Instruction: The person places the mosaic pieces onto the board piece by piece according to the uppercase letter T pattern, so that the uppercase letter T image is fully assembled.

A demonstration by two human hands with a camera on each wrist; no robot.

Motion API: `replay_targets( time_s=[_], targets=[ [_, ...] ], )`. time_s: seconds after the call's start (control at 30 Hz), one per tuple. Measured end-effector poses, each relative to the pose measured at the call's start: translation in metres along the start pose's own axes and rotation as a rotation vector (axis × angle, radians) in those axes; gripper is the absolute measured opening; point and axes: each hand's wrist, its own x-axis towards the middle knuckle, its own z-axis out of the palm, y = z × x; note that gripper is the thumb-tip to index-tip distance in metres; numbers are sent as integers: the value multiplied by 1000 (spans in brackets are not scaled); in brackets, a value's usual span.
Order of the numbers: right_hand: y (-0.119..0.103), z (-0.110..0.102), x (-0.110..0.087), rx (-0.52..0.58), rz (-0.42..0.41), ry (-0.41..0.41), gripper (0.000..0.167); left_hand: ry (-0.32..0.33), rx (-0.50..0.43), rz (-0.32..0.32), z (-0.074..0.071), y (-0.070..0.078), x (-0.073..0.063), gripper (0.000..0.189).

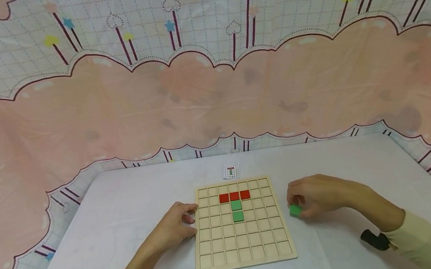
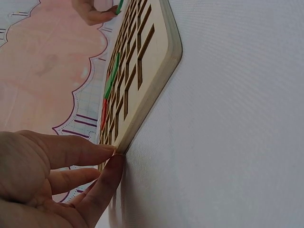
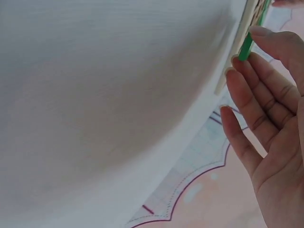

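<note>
A light wooden grid board point(image 1: 217, 246) lies flat on the white table. Three red square tiles point(image 1: 234, 196) form a row in its upper part, with two green square tiles point(image 1: 237, 211) in a column below the middle one. My left hand point(image 1: 176, 224) rests against the board's left edge, its thumb and fingertips point(image 2: 107, 152) touching the rim, fingers extended. Off the board's right side, my right hand point(image 1: 319, 194) pinches another green tile point(image 1: 295, 210) between thumb and fingers. The right wrist view shows this green tile point(image 3: 245, 47) edge-on at the fingertips.
A small printed card point(image 1: 231, 172) with a T-shaped pattern on a grid lies behind the board. White cloth covers the table point(image 1: 125, 206). Behind it hangs a patterned peach and white curtain point(image 1: 209, 97). Black wrist devices point(image 1: 374, 239) are worn near both sleeves.
</note>
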Motion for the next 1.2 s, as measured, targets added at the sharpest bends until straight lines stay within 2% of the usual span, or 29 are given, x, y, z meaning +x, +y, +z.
replay_targets(
  time_s=[0.53, 1.2],
  targets=[
    [-19, -6, 32, -24, -54, -31, 15, 1, 4, 5, 1, -1, 0, 65],
    [-34, -5, 59, -50, -151, -38, 13, 2, 10, -1, 1, 0, 0, 64]
  ],
)
